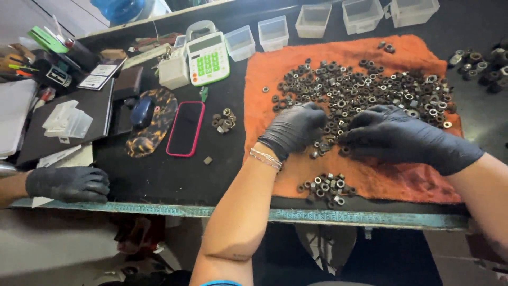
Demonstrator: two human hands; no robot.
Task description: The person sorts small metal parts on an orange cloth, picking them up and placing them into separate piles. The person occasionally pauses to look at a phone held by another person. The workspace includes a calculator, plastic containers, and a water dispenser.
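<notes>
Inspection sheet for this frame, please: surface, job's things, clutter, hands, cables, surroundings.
Surface: dark table with a worn green front edge; orange cloth spread on it.
Job's things: big heap of nuts on the cloth; small pile near its front edge; another pile off the cloth.
Clutter: calculator, phone, mouse, empty clear tubs along the back, larger nuts at far right.
Hands: left hand and right hand, black-gloved, fingers down among the nuts; grip not visible. Another person's gloved hand rests on the left edge.
Cables: nothing seen.
Surroundings: blue object beyond the table.
</notes>
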